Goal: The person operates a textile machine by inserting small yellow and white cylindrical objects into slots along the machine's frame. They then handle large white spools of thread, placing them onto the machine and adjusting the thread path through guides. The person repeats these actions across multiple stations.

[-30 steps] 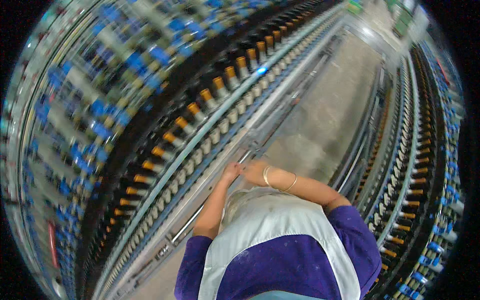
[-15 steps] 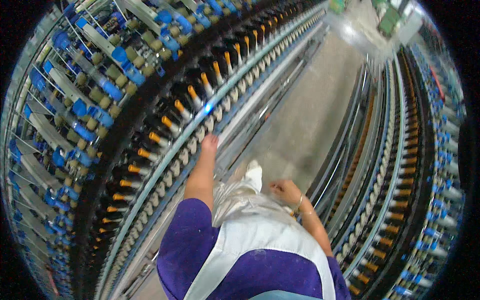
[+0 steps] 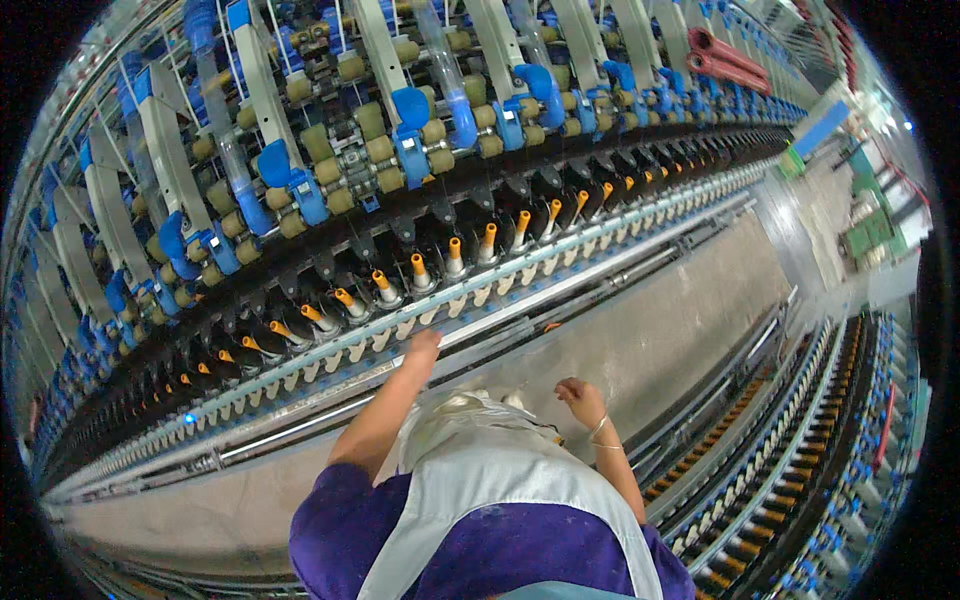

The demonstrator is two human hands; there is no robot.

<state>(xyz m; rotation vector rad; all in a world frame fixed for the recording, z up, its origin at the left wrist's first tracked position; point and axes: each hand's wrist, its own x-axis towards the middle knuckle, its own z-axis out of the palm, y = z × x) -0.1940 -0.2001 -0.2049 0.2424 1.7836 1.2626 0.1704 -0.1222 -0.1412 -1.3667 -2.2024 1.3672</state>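
Observation:
My left hand [image 3: 424,348] is stretched forward beside the lower rail of a long spinning frame. Its fingers are smeared by motion, and whether it touches the rail or grips anything cannot be made out. My right hand [image 3: 582,402] hangs over the aisle in front of my apron, fingers loosely bent and apart, with no object showing in it. A thin bracelet [image 3: 600,430] circles that wrist. Ahead of my left hand stands a row of spindles with orange-topped tubes [image 3: 418,268]. Below them runs a pale blue-green rail [image 3: 400,312] with whitish levers [image 3: 482,296].
Above the spindles are blue-tipped grey arms [image 3: 375,60] and drafting rollers [image 3: 380,150]. Two red tubes [image 3: 730,65] lie on top at the far right. A second spinning frame [image 3: 790,480] lines the aisle's right side. Between them runs a grey floor [image 3: 690,310].
My view has swung to the left, so the spinning frame now lies across it. My left hand stays near the lower rail, farther along it. My right hand's fingers have loosened.

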